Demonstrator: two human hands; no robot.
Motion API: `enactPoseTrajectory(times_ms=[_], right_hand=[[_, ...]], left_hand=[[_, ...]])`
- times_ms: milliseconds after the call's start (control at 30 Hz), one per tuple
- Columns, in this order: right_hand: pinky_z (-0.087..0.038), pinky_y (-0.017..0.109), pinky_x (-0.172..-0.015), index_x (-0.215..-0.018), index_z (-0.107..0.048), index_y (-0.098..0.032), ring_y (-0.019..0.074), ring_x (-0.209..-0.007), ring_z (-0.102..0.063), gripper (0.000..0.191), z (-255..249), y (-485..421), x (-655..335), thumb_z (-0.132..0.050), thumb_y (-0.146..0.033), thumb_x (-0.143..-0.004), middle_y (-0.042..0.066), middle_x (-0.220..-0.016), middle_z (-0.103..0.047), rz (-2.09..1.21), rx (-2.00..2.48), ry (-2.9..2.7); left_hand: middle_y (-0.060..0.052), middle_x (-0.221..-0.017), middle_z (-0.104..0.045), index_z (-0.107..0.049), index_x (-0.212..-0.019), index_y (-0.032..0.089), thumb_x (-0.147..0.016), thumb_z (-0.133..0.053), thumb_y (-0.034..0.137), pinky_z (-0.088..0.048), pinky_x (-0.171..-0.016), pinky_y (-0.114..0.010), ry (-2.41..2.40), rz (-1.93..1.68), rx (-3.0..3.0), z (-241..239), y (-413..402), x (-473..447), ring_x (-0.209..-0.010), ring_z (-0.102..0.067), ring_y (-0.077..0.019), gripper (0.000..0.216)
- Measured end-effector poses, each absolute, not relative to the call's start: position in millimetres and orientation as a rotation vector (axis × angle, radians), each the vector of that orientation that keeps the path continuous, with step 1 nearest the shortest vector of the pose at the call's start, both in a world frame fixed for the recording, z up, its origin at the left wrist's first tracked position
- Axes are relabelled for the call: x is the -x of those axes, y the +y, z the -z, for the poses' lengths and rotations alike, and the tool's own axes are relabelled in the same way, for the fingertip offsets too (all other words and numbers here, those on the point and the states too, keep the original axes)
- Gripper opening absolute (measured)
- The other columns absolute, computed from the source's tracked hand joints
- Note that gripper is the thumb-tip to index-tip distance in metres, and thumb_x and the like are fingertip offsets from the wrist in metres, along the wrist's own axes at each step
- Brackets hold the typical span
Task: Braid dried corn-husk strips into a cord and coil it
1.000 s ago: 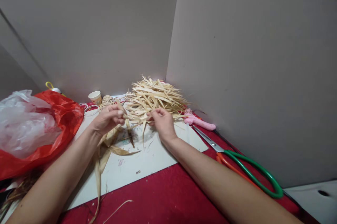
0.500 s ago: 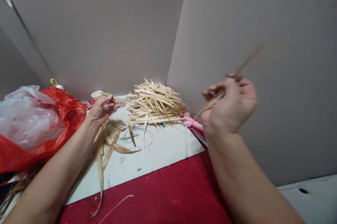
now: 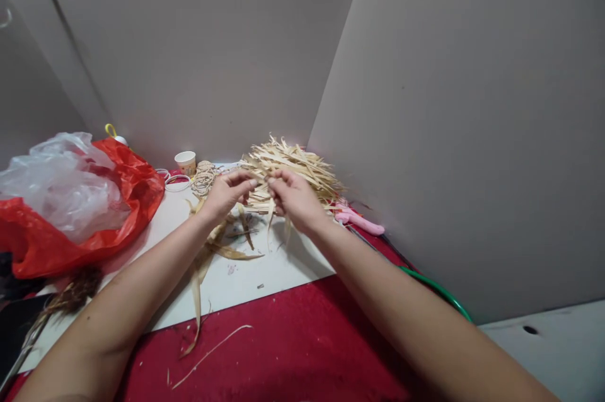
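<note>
A pale strip [image 3: 263, 179] pinched from both sides
Left hand [image 3: 225, 197] and right hand [image 3: 297, 201] nearly meet, thumb and finger closed on it before the heap of dry strips [image 3: 307, 166], above the white board [image 3: 278, 271] on the red surface [image 3: 274, 351]

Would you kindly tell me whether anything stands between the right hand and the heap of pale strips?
Nothing visible does: the right hand shows directly in front of the heap, with the left hand to its left.
</note>
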State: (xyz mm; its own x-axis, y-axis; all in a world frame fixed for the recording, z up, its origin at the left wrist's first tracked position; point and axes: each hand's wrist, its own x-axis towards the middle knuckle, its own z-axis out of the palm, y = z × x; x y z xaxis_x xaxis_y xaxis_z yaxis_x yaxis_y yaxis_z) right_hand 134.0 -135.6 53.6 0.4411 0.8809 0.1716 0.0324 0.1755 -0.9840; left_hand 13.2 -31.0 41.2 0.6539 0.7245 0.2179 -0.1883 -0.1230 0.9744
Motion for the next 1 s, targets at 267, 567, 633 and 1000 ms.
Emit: enactPoseTrajectory(times_ms=[267, 567, 633, 1000], right_hand=[[-0.035, 0.027, -0.074, -0.071, -0.055, -0.019, 0.0106, -0.066, -0.044, 0.021, -101.7, -110.6, -216.7, -0.063, 0.0, -0.074, -0.005, -0.063, -0.049, 0.116, 1.747, -1.055], [-0.042, 0.029, -0.069, -0.078, -0.073, -0.019, 0.0168, -0.069, -0.06, 0.012, -39.3, -131.2, -137.5, -0.062, -0.013, -0.08, 0.004, -0.075, -0.07, -0.291, 1.825, -1.712], [-0.044, 0.03, -0.073, -0.087, -0.075, -0.02, 0.0207, -0.082, -0.065, 0.018, -19.8, -139.6, -127.8, -0.057, -0.015, -0.083, 0.008, -0.091, -0.075, -0.272, 1.883, -1.944], [-0.047, 0.034, -0.07, -0.093, -0.076, -0.019, 0.0269, -0.086, -0.071, 0.025, -15.3, -148.6, -197.6, -0.054, -0.011, -0.083, 0.013, -0.098, -0.076, -0.108, 2.287, -1.937]], left_hand=[[-0.002, -0.053, -0.051, -0.058, -0.054, 0.02, -0.064, -0.078, 0.038, -0.036, -0.066, -0.03, 1.145, -0.625, -2.2, -0.9, 6.5, -6.3, -0.069, -0.056, -0.022, 0.029], [0.002, -0.052, -0.055, -0.059, -0.056, 0.018, -0.058, -0.069, 0.013, -0.038, -0.058, -0.024, 0.953, -0.683, -1.887, 3.9, 14.6, -1.0, -0.055, -0.05, -0.0125, 0.011], [0.002, -0.056, -0.058, -0.057, -0.06, 0.017, -0.063, -0.066, 0.016, -0.038, -0.056, -0.022, 0.903, -0.771, -1.745, -3.4, 20.6, 4.1, -0.055, -0.051, -0.0103, 0.009], [-0.001, -0.065, -0.066, -0.063, -0.077, 0.014, -0.059, -0.079, 0.016, -0.04, -0.045, -0.017, 0.71, -0.817, -1.196, -9.8, 40.3, 15.6, -0.046, -0.051, -0.0058, 0.024]])
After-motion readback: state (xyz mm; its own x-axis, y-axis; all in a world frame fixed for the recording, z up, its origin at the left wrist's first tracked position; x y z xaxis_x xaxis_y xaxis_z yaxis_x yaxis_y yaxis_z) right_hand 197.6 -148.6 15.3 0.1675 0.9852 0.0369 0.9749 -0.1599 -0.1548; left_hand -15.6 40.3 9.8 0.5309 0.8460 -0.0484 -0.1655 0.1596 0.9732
